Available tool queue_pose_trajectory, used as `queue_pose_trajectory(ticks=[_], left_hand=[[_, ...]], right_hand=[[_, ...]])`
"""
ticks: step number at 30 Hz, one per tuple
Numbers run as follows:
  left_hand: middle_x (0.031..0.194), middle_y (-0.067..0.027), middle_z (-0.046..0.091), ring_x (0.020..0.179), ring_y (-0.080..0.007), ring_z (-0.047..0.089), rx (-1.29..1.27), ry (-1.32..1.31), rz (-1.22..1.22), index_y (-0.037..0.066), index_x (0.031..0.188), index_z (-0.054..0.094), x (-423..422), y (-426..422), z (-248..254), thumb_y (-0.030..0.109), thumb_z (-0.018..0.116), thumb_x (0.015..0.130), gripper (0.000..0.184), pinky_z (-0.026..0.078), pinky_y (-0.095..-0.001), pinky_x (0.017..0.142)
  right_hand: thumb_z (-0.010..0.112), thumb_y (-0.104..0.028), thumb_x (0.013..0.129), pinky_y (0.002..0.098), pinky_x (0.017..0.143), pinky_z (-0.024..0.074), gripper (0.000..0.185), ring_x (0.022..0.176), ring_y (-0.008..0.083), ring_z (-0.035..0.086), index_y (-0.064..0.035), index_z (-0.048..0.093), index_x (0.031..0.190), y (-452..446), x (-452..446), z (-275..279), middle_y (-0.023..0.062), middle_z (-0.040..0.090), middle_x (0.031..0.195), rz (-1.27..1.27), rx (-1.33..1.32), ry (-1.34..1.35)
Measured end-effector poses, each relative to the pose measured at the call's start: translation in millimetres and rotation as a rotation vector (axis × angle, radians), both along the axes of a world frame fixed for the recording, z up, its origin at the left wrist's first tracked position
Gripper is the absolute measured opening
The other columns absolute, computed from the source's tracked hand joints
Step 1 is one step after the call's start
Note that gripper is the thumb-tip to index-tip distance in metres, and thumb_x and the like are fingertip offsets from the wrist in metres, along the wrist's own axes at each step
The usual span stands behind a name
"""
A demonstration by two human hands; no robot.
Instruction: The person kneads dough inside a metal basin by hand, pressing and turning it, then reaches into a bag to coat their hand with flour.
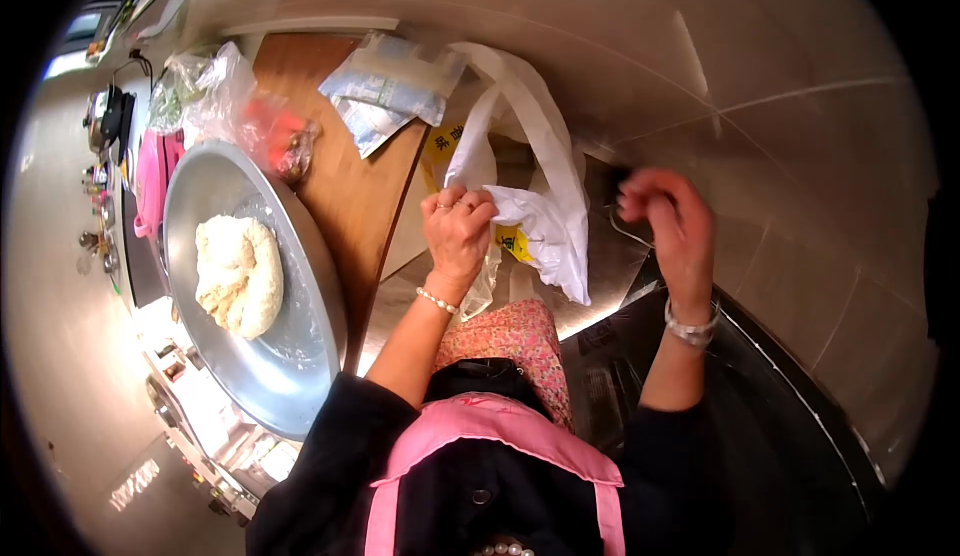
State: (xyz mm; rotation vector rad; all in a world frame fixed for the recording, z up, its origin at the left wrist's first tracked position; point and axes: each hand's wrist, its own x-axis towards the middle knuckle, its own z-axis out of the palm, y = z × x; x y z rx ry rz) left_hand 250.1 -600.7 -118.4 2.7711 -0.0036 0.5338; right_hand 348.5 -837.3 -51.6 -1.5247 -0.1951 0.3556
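My left hand (460,228) is closed on the edge of a white plastic bag (545,218), which hangs beside the wooden board and shows a yellow printed patch. To the right, my right hand (672,218) is raised away from the bag with its fingers curled; blur hides whether anything is between them. A large metal basin (318,286) sits left of my left hand and holds a lump of pale dough (238,276). Blue and white packets (385,86) lie on the wooden board (345,191) above my left hand.
Clear plastic bags (225,91), one with red items (290,146), rest beyond the basin. A pink item (155,181) lies at the basin's far left. A tiled wall (800,186) rises on the right, and a dark ledge (740,386) runs below my right hand.
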Motion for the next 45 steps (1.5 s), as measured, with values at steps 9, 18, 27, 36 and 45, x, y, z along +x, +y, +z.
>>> queue_pose_trajectory(ticks=[9,18,27,36,45], left_hand=[[0.080,0.0075,0.063,0.081,-0.0145,0.055,-0.014,-0.119,0.114,0.016,0.065,0.061,-38.0,-1.0,18.7,0.006,0.061,0.060,0.012,0.032,-0.0313,0.078],[0.088,0.0102,0.063,0.084,-0.0106,0.054,-0.035,-0.062,0.097,0.018,0.070,0.062,-45.4,-1.9,25.1,0.011,0.064,0.062,0.011,0.033,-0.0302,0.077],[0.103,0.0070,0.062,0.099,-0.0125,0.053,-0.092,-0.048,-0.031,0.019,0.079,0.061,-55.9,-20.7,-3.1,0.016,0.063,0.065,0.014,0.036,-0.0331,0.084],[0.103,0.0080,0.063,0.095,-0.0111,0.054,-0.167,-0.093,-0.045,0.018,0.075,0.059,-63.9,-12.6,-14.5,0.015,0.065,0.066,0.011,0.037,-0.0308,0.083],[0.101,0.0073,0.062,0.094,-0.0119,0.055,-0.170,-0.129,-0.046,0.017,0.073,0.058,-56.1,-5.1,-19.3,0.014,0.065,0.066,0.010,0.038,-0.0296,0.080]], right_hand=[[0.052,-0.012,0.083,0.0339,0.084,0.0498,0.031,0.089,0.0293,0.063,-0.0031,0.061,0.111,137.6,40.3,-172.2,0.0188,0.062,0.108,1.510,-1.280,-0.588],[0.053,-0.013,0.082,0.0342,0.085,0.0491,0.032,0.090,0.0293,0.062,-0.0035,0.061,0.112,187.2,31.1,-258.2,0.0187,0.062,0.108,1.292,-1.022,-0.464],[0.054,-0.013,0.082,0.0345,0.086,0.0485,0.032,0.091,0.0294,0.062,-0.0038,0.060,0.112,147.7,39.3,-260.5,0.0186,0.062,0.109,1.358,-1.027,-0.398],[0.054,-0.014,0.082,0.0348,0.086,0.0479,0.033,0.092,0.0294,0.061,-0.0042,0.060,0.113,74.4,44.2,-225.9,0.0185,0.061,0.109,1.298,-1.096,-0.282],[0.055,-0.014,0.081,0.0351,0.087,0.0472,0.034,0.093,0.0294,0.060,-0.0045,0.060,0.114,71.8,77.8,-210.4,0.0183,0.061,0.110,1.262,-1.112,-0.269]])
